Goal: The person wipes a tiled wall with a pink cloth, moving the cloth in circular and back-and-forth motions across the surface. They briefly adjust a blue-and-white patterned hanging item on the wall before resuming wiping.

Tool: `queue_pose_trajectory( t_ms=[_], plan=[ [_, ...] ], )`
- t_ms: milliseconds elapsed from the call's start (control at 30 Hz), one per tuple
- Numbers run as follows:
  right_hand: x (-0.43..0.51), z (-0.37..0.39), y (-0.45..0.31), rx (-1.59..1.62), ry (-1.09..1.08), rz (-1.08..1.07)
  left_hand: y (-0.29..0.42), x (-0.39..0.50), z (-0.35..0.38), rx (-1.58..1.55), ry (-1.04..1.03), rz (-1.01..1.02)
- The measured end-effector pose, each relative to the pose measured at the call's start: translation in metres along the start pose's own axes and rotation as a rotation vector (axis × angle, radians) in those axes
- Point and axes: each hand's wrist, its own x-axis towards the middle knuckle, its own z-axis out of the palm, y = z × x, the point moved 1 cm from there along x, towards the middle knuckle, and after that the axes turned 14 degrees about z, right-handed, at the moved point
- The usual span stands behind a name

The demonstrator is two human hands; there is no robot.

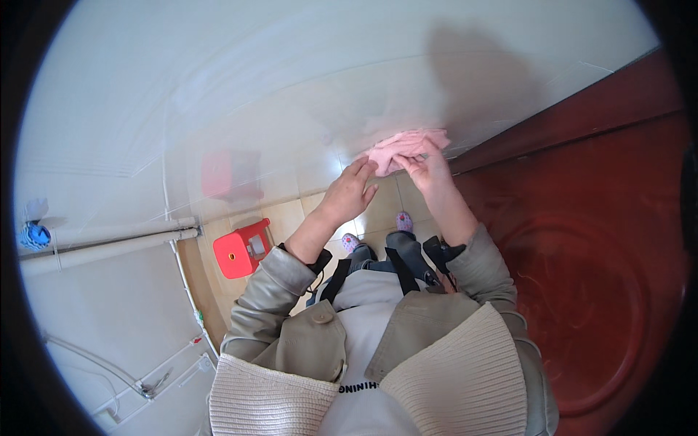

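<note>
A crumpled pink cloth (406, 144) lies against the glossy white tiled wall (305, 109) in front of me. My right hand (428, 166) pinches the cloth's lower right part between thumb and fingers. At its lower left end, the fingertips of my left hand (351, 188) touch the cloth, with the thumb held apart. Whether the left fingers grip the cloth or only rest on it is hard to see. Both forearms reach forward and up from rolled sleeves.
A red plastic stool (240, 253) stands on the beige tiled floor (381, 204) at left. White pipes (114, 248) and a faucet (147, 389) run along the left wall. A blue patterned item (35, 235) hangs there. To my right is a reddish-brown door (578, 305) with its frame.
</note>
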Motion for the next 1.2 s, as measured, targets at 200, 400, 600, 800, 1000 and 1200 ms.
queue_pose_trajectory(
  t_ms=[200,400,600,800,1000,1200],
  plan=[
    [-0.016,0.003,-0.03,-0.095,-0.082,-0.214,0.028,0.032,-0.007,-0.066,0.042,0.081],
    [0.041,-0.047,-0.061,-0.169,0.013,-0.323,0.033,0.048,0.006,-0.008,-0.101,0.03],
    [-0.016,-0.025,-0.091,-0.033,-0.104,-0.445,0.051,0.075,0.014,-0.03,-0.089,0.111],
    [-0.025,-0.006,-0.093,-0.478,0.169,-0.861,0.075,0.113,0.017,-0.077,-0.019,0.237],
    [0.016,-0.047,-0.108,-0.476,0.294,-0.825,0.083,0.123,0.024,-0.09,-0.161,0.211],
    [-0.026,-0.017,-0.129,0.024,0.035,-0.501,0.103,0.131,0.0,-0.064,-0.135,0.275]
  ],
)
